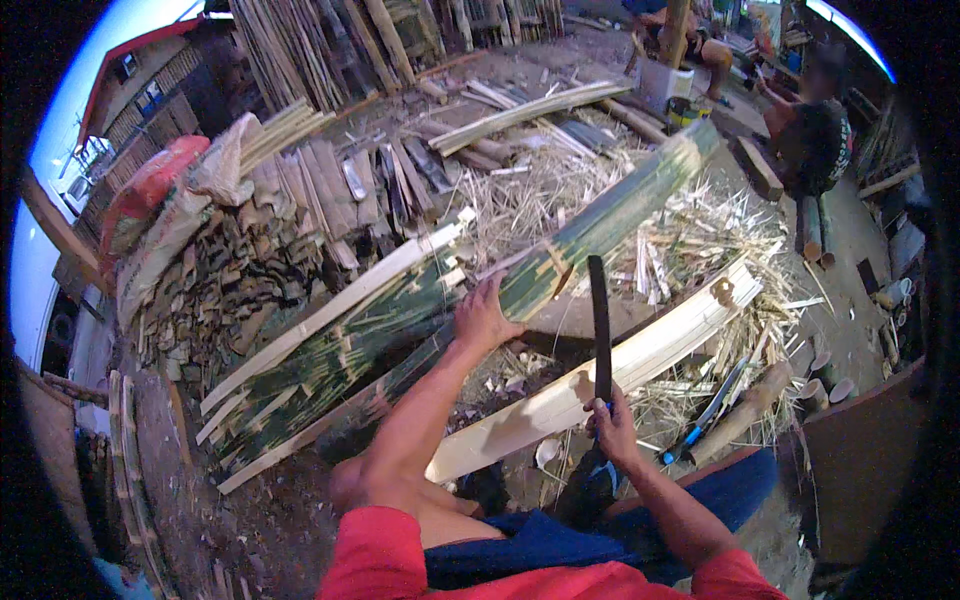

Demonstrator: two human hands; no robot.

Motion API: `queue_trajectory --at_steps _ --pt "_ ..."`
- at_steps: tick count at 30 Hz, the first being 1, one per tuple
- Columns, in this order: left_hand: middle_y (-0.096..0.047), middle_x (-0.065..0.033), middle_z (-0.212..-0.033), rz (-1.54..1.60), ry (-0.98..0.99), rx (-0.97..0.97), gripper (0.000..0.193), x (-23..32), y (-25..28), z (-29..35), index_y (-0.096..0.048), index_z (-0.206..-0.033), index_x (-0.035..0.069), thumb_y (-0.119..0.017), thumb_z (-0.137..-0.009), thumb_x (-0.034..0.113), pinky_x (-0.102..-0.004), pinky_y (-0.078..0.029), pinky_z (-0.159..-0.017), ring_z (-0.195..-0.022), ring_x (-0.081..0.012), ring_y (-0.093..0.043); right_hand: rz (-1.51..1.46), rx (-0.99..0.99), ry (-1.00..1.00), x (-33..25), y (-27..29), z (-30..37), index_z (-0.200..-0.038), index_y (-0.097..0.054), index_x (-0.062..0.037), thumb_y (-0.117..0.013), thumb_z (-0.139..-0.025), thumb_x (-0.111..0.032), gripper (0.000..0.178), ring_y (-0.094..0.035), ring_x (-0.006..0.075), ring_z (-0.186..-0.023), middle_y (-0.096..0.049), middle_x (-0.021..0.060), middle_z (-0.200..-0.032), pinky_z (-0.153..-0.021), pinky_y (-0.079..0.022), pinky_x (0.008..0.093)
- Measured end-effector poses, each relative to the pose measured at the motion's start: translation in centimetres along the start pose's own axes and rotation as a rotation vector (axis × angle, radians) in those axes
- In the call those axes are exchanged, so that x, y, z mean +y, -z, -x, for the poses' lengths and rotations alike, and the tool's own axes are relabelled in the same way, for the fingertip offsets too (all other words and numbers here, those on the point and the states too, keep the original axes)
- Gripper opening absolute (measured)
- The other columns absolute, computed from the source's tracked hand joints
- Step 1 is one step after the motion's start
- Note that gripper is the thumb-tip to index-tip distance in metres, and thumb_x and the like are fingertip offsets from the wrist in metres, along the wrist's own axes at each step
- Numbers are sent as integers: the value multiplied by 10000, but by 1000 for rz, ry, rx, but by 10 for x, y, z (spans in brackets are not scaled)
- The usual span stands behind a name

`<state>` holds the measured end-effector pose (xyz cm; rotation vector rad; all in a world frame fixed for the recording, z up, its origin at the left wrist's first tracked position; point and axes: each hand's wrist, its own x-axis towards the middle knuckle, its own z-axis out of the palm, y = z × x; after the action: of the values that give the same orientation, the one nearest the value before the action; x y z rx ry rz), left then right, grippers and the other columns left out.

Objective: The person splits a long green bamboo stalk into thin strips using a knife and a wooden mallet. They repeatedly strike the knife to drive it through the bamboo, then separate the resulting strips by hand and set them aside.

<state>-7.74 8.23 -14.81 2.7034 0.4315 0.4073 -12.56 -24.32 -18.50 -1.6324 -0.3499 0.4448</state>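
Observation:
My right hand [617, 432] is closed round the handle of a machete [600, 320], whose long dark blade points up and away from me. The blade stands in front of a stack of pale split bamboo strips [530, 420] and crosses it in view. To the left, my left hand [484, 316] grips a long green bamboo piece [620, 215], fingers over its top and thumb on the near side. That bamboo slants from lower left to upper right and has a notch-like cut just beyond my hand. Beside my left forearm lie several green-skinned split bamboo strips [350, 365].
Bamboo shavings [540, 190] litter the ground ahead and right. A heap of cut offcuts [230, 270] and sacks [165, 215] fill the left. A second blue-handled blade [700, 425] lies near a short log [745, 410]. Another person [810, 130] sits at far right.

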Motion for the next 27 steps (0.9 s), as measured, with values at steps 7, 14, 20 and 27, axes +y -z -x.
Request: queue_trajectory --at_steps 7,14,20,27 --pt "-585 -198 -1328 242 -35 324 1080 92 135 -54 -310 -1486 156 -881 -615 442 -476 -505 -965 -1183 -389 -596 171 13 159 -40 0 15 -1400 -417 -32 -588 -993 -172 464 -618 218 -786 -632 138 -923 -716 -515 380" --pt "-657 -142 -1168 825 -394 571 928 159 249 -99 -386 -1406 43 -862 -709 429 -383 -518 -919 -1022 -249 -655 320 -39 205 -97 25 33 -1399 -394 -25 -562 -996 -190 467 -640 317 -734 -648 198 -846 -688 -509 440" --pt "-609 -213 -1204 805 -350 634 677 158 228 -89 -416 -1372 -35 -717 -865 298 -408 -454 -988 -1100 -299 -604 547 -116 181 -97 23 34 -1390 -363 -44 -537 -987 -170 456 -627 533 -827 -648 320 -863 -712 -486 586" --pt "-637 -331 -1124 690 165 649 511 129 181 -85 -461 -1296 -98 -502 -819 81 -496 -460 -955 -1022 -470 -633 592 -51 252 -97 -6 32 -1384 -345 -49 -537 -986 -159 456 -625 552 -818 -644 335 -867 -733 -485 611"
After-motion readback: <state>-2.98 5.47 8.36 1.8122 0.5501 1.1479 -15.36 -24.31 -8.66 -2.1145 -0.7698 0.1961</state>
